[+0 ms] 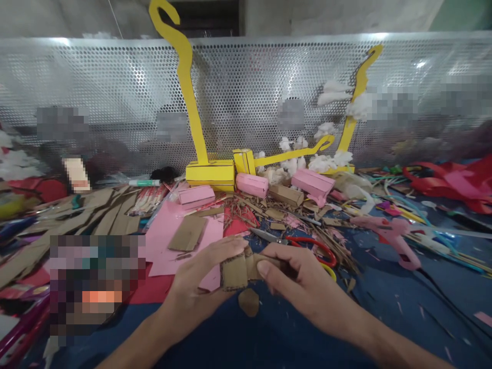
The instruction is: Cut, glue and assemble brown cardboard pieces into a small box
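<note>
My left hand (203,269) is wrapped round a small brown cardboard box (235,274), whose corrugated edges show. Between thumb and fingers, my right hand (292,274) pinches a flat cardboard piece (252,265) against the box's right side. Its far end is hidden by my fingers. Just below the box, a small rounded cardboard scrap (249,302) lies on the blue cloth. Behind my right hand are red-handled scissors (315,246), blades pointing left. Pink paper (161,246) with a cardboard rectangle (188,233) on it lies beyond my left hand.
Pink-covered boxes (251,185) and yellow hooked stands (209,174) line the back, before a perforated metal panel (115,92). A pink glue gun (395,236) with a black cord lies to the right. Cardboard strips (115,210) are piled at left, and shreds litter the middle.
</note>
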`<state>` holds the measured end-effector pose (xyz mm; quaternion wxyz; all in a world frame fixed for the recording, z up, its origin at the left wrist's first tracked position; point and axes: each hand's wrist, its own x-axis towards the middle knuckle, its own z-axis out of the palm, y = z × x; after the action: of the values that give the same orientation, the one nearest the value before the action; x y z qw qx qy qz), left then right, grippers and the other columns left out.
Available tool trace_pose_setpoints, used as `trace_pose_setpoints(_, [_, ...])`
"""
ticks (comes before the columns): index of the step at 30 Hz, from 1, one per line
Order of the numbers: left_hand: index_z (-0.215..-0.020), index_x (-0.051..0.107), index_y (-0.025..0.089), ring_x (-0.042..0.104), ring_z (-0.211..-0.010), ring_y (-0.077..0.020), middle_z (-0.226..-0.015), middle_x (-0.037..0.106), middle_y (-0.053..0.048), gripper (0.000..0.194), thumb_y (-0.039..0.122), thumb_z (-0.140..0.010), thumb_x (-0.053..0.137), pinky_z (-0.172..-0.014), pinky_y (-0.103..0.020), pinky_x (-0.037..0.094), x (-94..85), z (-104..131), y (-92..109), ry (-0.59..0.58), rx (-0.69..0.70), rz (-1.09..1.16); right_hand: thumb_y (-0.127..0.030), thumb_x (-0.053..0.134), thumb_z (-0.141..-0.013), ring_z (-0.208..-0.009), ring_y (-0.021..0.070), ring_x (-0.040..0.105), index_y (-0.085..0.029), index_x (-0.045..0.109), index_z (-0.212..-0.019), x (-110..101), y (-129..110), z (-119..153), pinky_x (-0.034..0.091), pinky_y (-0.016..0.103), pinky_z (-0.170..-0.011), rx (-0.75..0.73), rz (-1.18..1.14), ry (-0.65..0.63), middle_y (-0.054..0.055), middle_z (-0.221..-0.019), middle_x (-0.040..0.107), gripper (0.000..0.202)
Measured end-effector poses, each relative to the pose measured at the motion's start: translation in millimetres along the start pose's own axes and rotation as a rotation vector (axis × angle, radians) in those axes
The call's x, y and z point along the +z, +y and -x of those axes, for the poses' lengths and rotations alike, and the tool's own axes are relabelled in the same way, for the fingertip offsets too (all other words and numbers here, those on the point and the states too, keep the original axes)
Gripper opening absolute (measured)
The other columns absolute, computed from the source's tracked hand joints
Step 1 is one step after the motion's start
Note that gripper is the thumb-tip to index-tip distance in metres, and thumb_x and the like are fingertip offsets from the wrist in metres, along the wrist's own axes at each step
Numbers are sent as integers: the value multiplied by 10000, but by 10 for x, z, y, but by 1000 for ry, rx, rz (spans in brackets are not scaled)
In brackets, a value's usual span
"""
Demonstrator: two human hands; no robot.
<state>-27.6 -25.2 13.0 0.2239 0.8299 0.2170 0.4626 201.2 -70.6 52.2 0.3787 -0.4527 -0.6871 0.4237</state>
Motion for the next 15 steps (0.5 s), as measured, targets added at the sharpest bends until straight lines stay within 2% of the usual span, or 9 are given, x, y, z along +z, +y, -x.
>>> trace_pose_setpoints(15, [-1363, 578, 359, 661, -1207, -228, -1342, 687, -35, 611, 131, -829, 769, -1066, -341, 504, -14, -18, 90, 16, -95, -75, -469, 501, -1014, -577, 120, 450, -206, 559, -779, -6, 22, 18, 315, 252, -517, -6, 0, -26, -27, -653, 535, 358])
